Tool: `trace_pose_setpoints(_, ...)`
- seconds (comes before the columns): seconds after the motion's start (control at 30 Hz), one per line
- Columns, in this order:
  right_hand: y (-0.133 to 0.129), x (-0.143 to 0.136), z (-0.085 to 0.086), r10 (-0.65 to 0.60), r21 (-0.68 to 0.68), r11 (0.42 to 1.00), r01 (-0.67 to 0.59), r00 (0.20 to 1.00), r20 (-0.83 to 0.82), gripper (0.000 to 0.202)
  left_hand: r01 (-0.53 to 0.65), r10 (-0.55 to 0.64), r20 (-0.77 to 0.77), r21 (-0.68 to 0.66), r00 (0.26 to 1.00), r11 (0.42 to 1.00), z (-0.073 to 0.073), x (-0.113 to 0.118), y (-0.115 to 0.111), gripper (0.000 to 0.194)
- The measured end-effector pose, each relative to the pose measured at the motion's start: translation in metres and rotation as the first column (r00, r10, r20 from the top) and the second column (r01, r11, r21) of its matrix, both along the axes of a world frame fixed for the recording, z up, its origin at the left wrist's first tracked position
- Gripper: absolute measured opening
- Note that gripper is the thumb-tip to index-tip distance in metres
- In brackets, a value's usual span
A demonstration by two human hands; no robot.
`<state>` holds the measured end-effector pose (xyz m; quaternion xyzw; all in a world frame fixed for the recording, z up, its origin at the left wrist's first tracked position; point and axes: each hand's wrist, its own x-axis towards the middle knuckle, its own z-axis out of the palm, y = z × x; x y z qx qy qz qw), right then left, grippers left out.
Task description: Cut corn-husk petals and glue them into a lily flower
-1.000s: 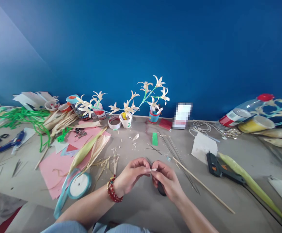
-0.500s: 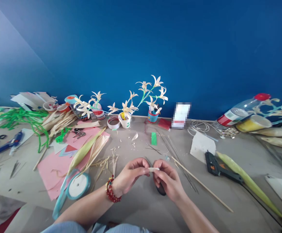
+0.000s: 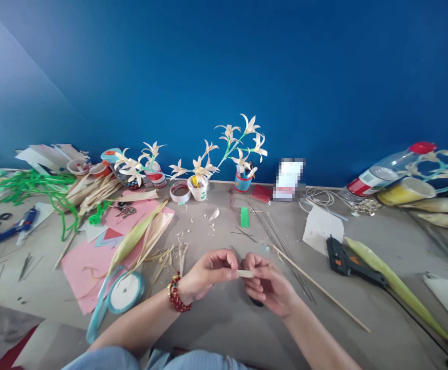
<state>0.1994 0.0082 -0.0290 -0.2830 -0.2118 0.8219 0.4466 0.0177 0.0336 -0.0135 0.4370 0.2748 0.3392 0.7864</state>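
Between my two hands is a small pale strip [image 3: 246,274], lying crosswise. My left hand [image 3: 212,272], with a red bead bracelet [image 3: 175,295] at the wrist, pinches its left end between thumb and fingers. The right end sits in the fingers of my right hand [image 3: 272,285], thumb pressed on it. Beneath my right hand a dark handle [image 3: 257,302] partly shows; the rest is hidden. A roll of blue-edged white ribbon [image 3: 126,292] lies left of my left forearm.
Corn husks [image 3: 135,236] lie on pink paper [image 3: 85,270] at left. Cups with pale husk flowers [image 3: 204,168] stand along the wall. To the right are a wooden stick [image 3: 324,290], thin wires [image 3: 276,231], a black glue gun [image 3: 353,264] and a bottle [image 3: 389,167].
My right hand has turned slightly and shifted a little to the right, its fingers spreading below the strip. More of the strip shows between my hands, and it sits slightly lower.
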Motion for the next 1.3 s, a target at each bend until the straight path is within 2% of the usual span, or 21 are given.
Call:
trace_pose_setpoints(0.13,0.002,0.005,0.001,-0.053,-0.006,0.999,0.053,0.996,-0.070,0.030,-0.040,0.040,0.017,0.010,0.999,0.999,-0.002,0.002,0.001,0.022)
trace_pose_setpoints(0.27,-0.004,-0.003,-0.005,-0.078,0.086,0.994,0.073,0.995,0.055,0.028,-0.057,0.057,0.026,0.007,0.998,0.998,-0.006,0.004,-0.001,0.022)
trace_pose_setpoints(0.4,-0.007,-0.008,-0.009,-0.106,0.098,0.991,0.095,0.987,0.118,0.026,-0.034,0.034,0.037,-0.009,0.999,0.999,-0.008,0.005,-0.003,0.022)
trace_pose_setpoints(0.53,0.000,0.000,-0.008,-0.069,0.033,0.997,0.071,0.996,-0.058,0.027,-0.040,0.040,0.057,-0.013,0.998,0.999,-0.007,0.005,-0.002,0.020)
trace_pose_setpoints(0.6,0.004,0.005,-0.007,-0.085,0.004,0.996,0.086,0.985,-0.150,0.028,-0.051,0.052,0.081,-0.014,0.995,0.999,-0.006,0.005,-0.001,0.019)
trace_pose_setpoints(0.67,0.005,0.008,-0.007,-0.107,0.016,0.994,0.112,0.979,-0.175,0.027,-0.062,0.063,0.091,-0.013,0.994,0.998,-0.006,0.005,0.000,0.017)
trace_pose_setpoints(0.83,-0.004,0.000,-0.011,-0.078,0.105,0.991,0.076,0.997,0.016,0.023,-0.070,0.072,0.074,-0.029,0.995,0.997,-0.011,0.006,0.000,0.016)
trace_pose_setpoints(0.93,-0.008,-0.006,-0.012,-0.110,0.112,0.989,0.098,0.988,0.109,0.022,-0.062,0.064,0.058,-0.041,0.996,0.997,-0.015,0.006,-0.002,0.016)
trace_pose_setpoints(1.17,-0.006,-0.005,-0.008,-0.136,0.060,0.989,0.133,0.989,0.049,0.023,-0.026,0.042,0.175,-0.093,0.984,0.995,-0.013,0.006,-0.002,0.015)
trace_pose_setpoints(1.3,-0.007,-0.005,-0.008,-0.144,0.087,0.987,0.134,0.984,0.109,0.023,-0.067,0.071,0.082,-0.048,0.994,0.997,-0.009,0.007,-0.002,0.014)
